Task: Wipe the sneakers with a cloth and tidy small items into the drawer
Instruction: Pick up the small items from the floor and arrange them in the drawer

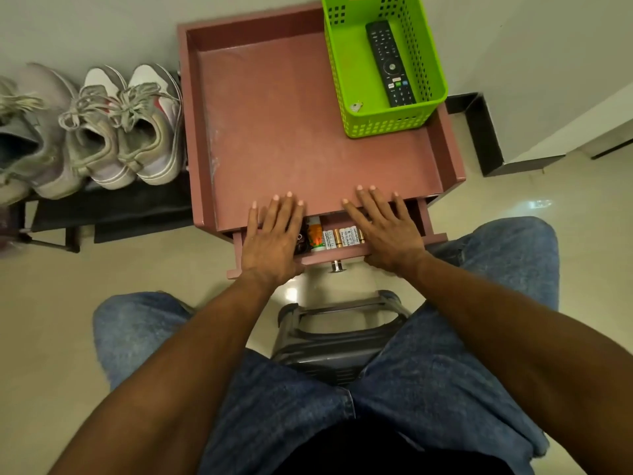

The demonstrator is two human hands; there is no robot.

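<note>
The pink drawer [329,255] of the small pink table [274,132] stands partly pulled out. Inside it lie several batteries [344,237], an orange-and-white tube [315,234] and a dark item half hidden under my left hand. My left hand [274,234] lies flat, fingers spread, over the drawer's left part and the table's front edge. My right hand [383,231] lies flat in the same way on the right. Neither holds anything. A pair of pale sneakers [126,128] with grey laces sits on a dark rack at the left. No cloth is visible.
A green perforated basket [387,125] at the table's back right holds a black remote [388,63] and a small tag. More shoes [27,132] sit at the far left. I sit on a grey stool [335,337] with my jeans-clad knees either side, on a pale tiled floor.
</note>
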